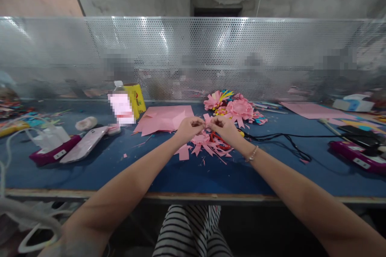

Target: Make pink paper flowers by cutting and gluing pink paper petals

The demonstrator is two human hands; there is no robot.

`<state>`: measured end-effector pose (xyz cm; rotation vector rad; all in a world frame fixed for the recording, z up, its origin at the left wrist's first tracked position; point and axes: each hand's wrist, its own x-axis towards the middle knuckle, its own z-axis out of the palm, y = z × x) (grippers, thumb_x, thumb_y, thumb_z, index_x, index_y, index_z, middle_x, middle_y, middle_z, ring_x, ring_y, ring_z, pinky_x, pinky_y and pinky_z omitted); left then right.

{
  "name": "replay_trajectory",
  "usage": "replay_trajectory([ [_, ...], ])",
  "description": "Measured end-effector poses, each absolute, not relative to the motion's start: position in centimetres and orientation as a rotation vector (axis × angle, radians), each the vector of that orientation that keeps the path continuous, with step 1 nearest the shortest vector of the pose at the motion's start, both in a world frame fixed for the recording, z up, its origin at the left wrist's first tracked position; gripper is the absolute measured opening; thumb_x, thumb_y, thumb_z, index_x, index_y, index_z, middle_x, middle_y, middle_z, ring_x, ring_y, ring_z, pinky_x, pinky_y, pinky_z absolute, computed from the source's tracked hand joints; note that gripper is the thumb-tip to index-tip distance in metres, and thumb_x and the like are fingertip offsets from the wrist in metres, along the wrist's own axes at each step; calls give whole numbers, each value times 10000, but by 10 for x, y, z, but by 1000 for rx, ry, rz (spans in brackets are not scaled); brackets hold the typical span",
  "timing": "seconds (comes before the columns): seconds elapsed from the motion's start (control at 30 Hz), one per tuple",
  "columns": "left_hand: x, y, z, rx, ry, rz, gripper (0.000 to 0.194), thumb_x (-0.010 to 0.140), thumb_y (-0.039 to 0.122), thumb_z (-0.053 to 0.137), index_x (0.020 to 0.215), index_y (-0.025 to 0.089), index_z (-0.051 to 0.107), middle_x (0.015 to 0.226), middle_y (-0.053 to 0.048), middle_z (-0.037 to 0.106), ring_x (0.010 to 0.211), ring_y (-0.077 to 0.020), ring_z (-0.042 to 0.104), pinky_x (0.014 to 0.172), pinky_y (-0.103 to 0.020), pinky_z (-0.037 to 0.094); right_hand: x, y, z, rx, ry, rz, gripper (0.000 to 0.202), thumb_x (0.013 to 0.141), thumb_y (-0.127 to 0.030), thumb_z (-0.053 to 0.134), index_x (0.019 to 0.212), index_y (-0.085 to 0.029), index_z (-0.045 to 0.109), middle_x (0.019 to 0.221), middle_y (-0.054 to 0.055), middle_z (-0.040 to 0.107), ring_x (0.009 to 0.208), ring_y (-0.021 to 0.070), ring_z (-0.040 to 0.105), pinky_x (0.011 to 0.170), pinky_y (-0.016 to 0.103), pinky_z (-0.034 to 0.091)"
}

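My left hand [192, 127] and my right hand [223, 127] meet over the middle of the table, fingers pinched on a small piece of pink paper [207, 118]. Part of that piece is hidden by my fingertips. Just below them lies a heap of pink paper scraps [201, 140], cut into strips and petal-like bits. Red-handled scissors [221, 143] rest in the heap, partly covered by my right hand. Behind my right hand sit pink paper flowers [240, 109] with some yellow and blue strips.
Sheets of pink paper [164, 118] lie left of my hands, near a bottle [121, 106] and a yellow packet [137, 98]. A phone [86, 144] leans on a purple power strip [54, 151]. Black cables [280, 138] run rightward to another purple strip [356, 156]. A perforated metal screen [181, 48] stands behind.
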<state>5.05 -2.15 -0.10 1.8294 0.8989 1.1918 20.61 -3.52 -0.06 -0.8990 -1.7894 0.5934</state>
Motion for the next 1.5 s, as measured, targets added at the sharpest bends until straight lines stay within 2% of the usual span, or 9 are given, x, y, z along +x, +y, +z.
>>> replay_trajectory([
  [0.57, 50, -30, 4, 2017, 877, 1165, 59, 639, 149, 493, 641, 135, 551, 512, 34, 501, 479, -54, 486, 483, -170, 397, 208, -28, -7, -872, -1708, 785, 223, 676, -366, 562, 672, -170, 457, 624, -30, 482, 563, 78, 429, 558, 233, 356],
  [0.77, 49, -29, 3, 2044, 897, 1163, 75, 633, 139, 474, 648, 135, 547, 511, 30, 502, 484, -58, 485, 473, -169, 377, 207, -28, -6, -844, -1730, 839, 227, 674, -371, 559, 651, -157, 486, 595, -36, 463, 558, 73, 408, 542, 226, 327],
  [1.17, 51, -32, 4, 1974, 875, 1244, 84, 677, 229, 497, 690, 146, 497, 554, 26, 508, 476, -63, 502, 489, -194, 412, 207, -23, -12, -813, -1635, 891, 250, 682, -385, 554, 613, -161, 465, 550, -57, 396, 497, 54, 344, 492, 209, 292],
  [1.37, 53, -36, 0, 2004, 851, 1276, 170, 683, 295, 532, 768, 149, 518, 578, 27, 523, 488, -62, 513, 492, -185, 413, 204, -27, -10, -696, -1506, 991, 195, 670, -341, 580, 643, -171, 489, 574, -53, 432, 517, 55, 388, 516, 206, 327],
  [1.5, 55, -34, -1, 1939, 845, 1288, 183, 668, 304, 555, 743, 140, 528, 575, 26, 522, 476, -58, 505, 476, -182, 412, 202, -29, -9, -692, -1462, 1026, 194, 648, -350, 601, 655, -181, 507, 591, -51, 458, 527, 58, 410, 530, 210, 353],
])
